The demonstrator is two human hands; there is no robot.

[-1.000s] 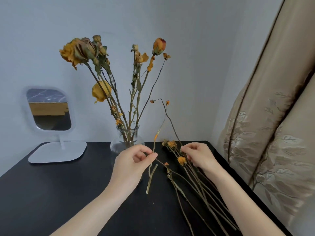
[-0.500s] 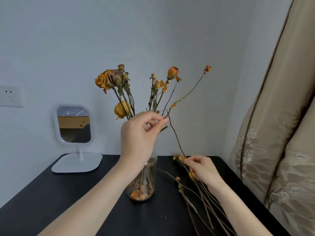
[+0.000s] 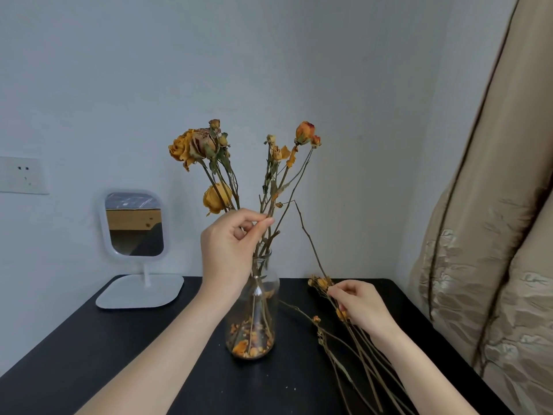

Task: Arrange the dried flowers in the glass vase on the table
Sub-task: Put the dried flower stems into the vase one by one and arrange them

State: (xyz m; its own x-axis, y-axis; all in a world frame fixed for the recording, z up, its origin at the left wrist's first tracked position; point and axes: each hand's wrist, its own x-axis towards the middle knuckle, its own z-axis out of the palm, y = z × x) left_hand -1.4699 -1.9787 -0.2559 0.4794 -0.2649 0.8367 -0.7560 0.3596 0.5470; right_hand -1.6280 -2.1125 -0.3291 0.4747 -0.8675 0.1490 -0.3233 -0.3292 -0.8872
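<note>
Head view: glass vase (image 3: 253,310) upright on the black table (image 3: 89,354), roughly mid-table, toward the front. Loose orange petals and crumbs lie at the bottom of the vase. Several dried flowers (image 3: 209,145) already stand in it, stems fanning out of the neck: a big yellow-orange rose head top left, a second yellow head lower down, thinner stems with small orange buds to the right. Left hand (image 3: 230,253) raised in front of the vase neck, thumb and forefinger pinched together on a thin stem (image 3: 291,187) just above the rim; other fingers curled in. That stem runs up right to a small orange bud beside the larger one; its lower end goes down into the neck, can't tell how deep. Right hand (image 3: 362,307) low on the table to the right of the vase, fingers loosely curled over a bundle of loose stems (image 3: 359,354) lying flat, fingertips touching the flower heads at the far end; can't tell whether it actually grips one. One bare twig rises from that bundle and leans left toward the vase. White stand mirror (image 3: 133,229) at the back left of the table, well apart from the vase. Wall socket (image 3: 22,175) on the left wall. Beige curtain (image 3: 493,235) along the right side.
</note>
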